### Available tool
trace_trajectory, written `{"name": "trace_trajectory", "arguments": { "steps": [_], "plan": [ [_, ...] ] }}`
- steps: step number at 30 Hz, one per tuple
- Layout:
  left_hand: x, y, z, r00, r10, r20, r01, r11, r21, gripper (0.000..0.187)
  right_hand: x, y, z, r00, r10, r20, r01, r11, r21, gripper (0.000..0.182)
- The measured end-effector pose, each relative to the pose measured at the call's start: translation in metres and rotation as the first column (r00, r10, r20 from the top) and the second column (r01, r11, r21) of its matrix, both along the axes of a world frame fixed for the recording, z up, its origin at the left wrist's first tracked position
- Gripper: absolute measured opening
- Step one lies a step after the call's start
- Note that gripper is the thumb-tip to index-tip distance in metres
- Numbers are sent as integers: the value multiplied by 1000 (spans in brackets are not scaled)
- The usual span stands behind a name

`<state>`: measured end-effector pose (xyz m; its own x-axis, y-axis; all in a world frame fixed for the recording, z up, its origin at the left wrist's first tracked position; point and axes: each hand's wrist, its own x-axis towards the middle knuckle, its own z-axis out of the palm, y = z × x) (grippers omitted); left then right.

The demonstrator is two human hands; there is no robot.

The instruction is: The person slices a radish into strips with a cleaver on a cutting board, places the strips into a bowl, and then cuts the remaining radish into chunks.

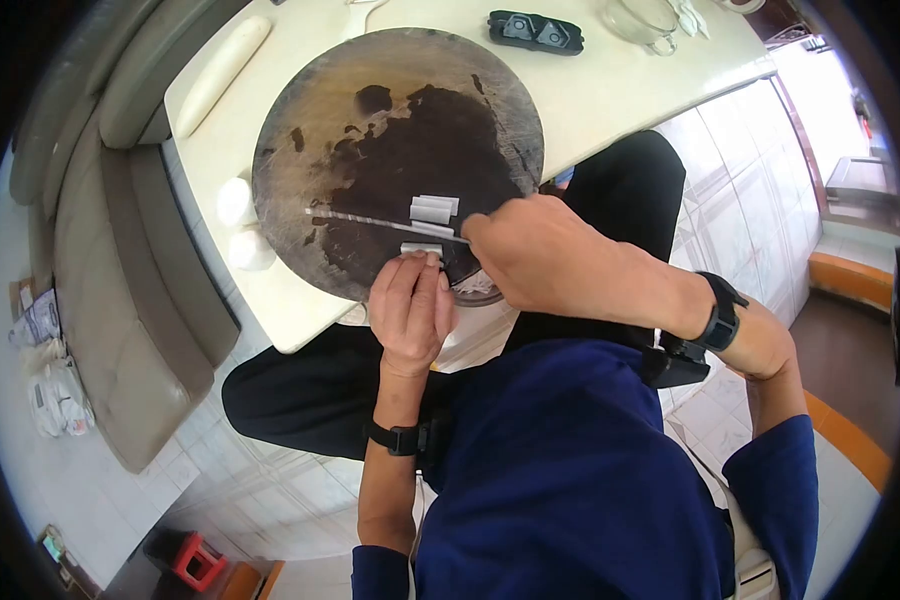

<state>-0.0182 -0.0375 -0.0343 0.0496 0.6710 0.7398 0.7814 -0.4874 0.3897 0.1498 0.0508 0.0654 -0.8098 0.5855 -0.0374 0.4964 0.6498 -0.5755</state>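
Note:
A round, wet-stained chopping board [300, 110] lies on the table in front of me. My right hand [530, 250] is closed around the handle of a knife [370, 221], whose blade points left across the board, seen nearly edge-on. My left hand [410, 300] has its fingers bunched and pressed on a white piece [420, 248], which looks like cut radish, just on the near side of the blade. Beyond the blade sit several similar white pieces [434, 208]. Thin white shreds [473, 284] lie at the board's near edge, partly hidden by my right hand.
A long white radish [224, 75] rests on the pale table [610, 100] at the far left. Two white round-topped items [235, 202] stand left of the board. Behind it are a black tray-like object [536, 32] and a glass cup [642, 22]. A grey sofa [130, 300] stands left.

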Motion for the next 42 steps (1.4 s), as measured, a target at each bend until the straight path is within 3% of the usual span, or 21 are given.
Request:
{"name": "trace_trajectory", "arguments": {
  "steps": [5,7,25,29,31,38,40,42],
  "plan": [
    [-2,-5,-2,995,66,-73,-66,998,4,17,13,-16,18,993,94,77,-98,994,48,9],
    [-2,-7,-4,993,79,-89,-80,997,-3,16,17,-19,20,989,139,40,-141,988,69,19],
    [-1,-8,1,985,119,-122,-128,989,-70,14,9,-14,30,965,213,156,-219,975,22,28],
    [-2,-9,1,983,129,-133,-136,990,-44,17,8,-15,30,962,209,177,-216,976,24,28],
    [-1,-8,2,983,127,-135,-135,990,-49,18,9,-13,28,971,226,72,-230,972,50,24],
    [-3,-8,-2,988,96,-125,-102,994,-44,17,-12,-9,9,974,224,16,-224,971,84,13],
    [-3,-10,-3,988,92,-127,-99,994,-49,17,-17,-6,4,972,223,-70,-221,974,44,9],
    [-1,-9,-1,997,63,-46,-66,995,-69,19,-17,2,4,984,178,-18,-177,984,25,9]
  ]
}}
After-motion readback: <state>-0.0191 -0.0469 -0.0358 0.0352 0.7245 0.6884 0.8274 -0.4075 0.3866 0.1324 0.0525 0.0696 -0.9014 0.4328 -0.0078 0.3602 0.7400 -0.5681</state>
